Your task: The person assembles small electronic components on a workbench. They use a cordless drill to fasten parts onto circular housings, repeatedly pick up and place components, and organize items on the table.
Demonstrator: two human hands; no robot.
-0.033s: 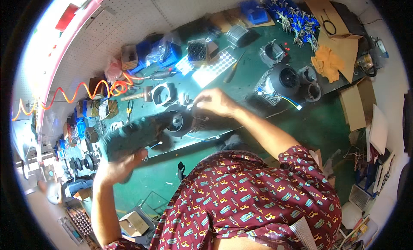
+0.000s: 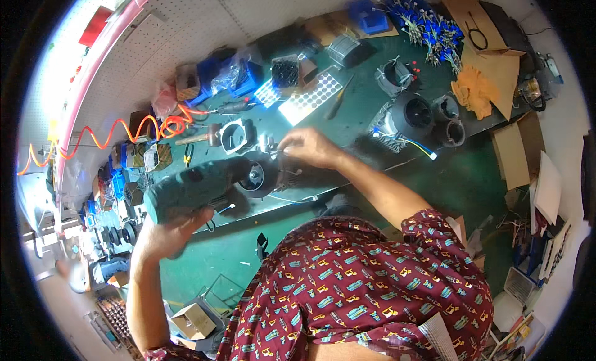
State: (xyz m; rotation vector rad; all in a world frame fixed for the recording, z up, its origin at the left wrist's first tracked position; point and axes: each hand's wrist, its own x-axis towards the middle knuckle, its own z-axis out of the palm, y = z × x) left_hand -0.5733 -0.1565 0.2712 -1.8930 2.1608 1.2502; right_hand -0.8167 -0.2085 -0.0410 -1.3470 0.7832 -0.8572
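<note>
My left hand (image 2: 174,234) is wrapped round the handle of a green cordless drill (image 2: 189,190). The drill's dark front end points right, at a round black fan housing (image 2: 266,182) lying near the bench's front edge. Whether its bit touches the housing is hidden. Beyond the housing, my right hand (image 2: 310,147) has its fingers drawn together beside a small metal part (image 2: 267,142); what they pinch, if anything, is too small to make out. A pale ring-shaped clamp (image 2: 234,137) rests just behind the housing.
A larger black fan (image 2: 413,112) with wires stands to the right, near an orange glove (image 2: 475,91). A sheet of round stickers (image 2: 310,99), a screwdriver (image 2: 338,100) and a hammer (image 2: 202,139) lie farther back. An orange coiled hose (image 2: 124,131) hangs at left.
The drill and my left hand have shifted very slightly up, and my left forearm a little left. My right hand stays in nearly the same place.
</note>
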